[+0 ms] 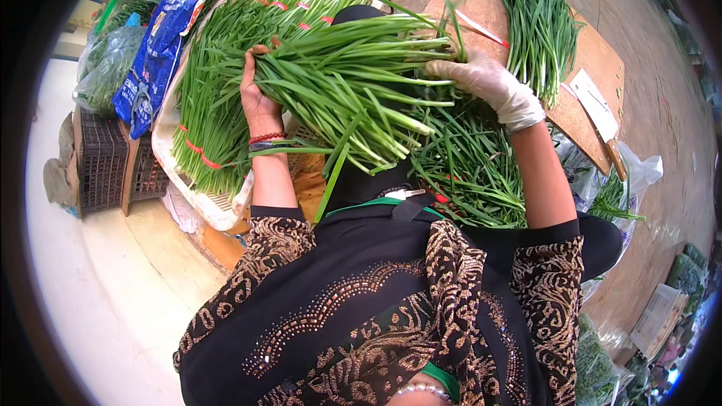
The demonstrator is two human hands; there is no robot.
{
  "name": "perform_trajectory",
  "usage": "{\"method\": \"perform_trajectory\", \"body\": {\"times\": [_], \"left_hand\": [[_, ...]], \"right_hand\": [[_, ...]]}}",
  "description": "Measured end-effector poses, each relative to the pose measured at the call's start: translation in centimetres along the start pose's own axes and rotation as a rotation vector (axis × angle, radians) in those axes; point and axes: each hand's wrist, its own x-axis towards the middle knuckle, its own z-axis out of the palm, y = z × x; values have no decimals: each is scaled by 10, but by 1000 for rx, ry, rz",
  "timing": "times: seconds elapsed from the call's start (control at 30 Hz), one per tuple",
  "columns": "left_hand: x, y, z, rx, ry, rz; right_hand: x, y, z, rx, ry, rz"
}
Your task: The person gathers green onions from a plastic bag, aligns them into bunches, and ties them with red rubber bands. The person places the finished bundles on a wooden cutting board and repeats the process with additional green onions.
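Note:
My bare left hand (260,90), with a red bead bracelet at the wrist, grips a loose bunch of garlic chives (338,79) by its leafy part. The pale stem ends point right. My right hand (491,82), in a whitish thin glove, is at the stem ends with a few blades at its fingers, which are partly blurred. Behind the bunch stands a white plastic crate (163,141) of chive bundles (208,124) tied with red bands. A heap of loose chives (474,163) lies below my right hand.
A wooden board (603,62) at the right carries another chive pile (536,28) and a cleaver (592,104) with a wooden handle. A blue and orange plastic sack (158,51) hangs over the crate's left side. Dark mesh crates (101,163) and bagged greens (113,62) stand at the left.

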Motion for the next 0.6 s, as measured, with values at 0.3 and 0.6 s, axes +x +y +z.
{"method": "perform_trajectory", "body": {"times": [0.3,0.6], "left_hand": [[6,-3,27,-16,54,42],[-3,-16,71,45,26,32]], "right_hand": [[-62,19,-53,277,418,33],[-21,-33,78,-559,324,-179]]}}
